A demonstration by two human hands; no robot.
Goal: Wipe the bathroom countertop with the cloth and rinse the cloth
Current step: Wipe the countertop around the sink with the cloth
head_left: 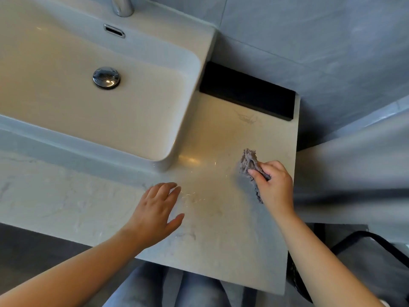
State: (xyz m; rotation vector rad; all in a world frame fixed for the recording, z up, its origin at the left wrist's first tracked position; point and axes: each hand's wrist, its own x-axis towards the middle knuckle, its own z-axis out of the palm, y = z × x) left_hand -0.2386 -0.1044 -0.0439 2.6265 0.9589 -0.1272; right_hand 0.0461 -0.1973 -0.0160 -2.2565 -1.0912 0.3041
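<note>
On the right part of the pale marble-look countertop [212, 244], the right hand [275, 187] gripped a crumpled grey cloth [249, 161], fingers curled round it, pressing it to the surface. Nearer and left, the left hand [155, 212] rested flat with fingers spread, just right of the white rectangular basin [66, 120].
</note>
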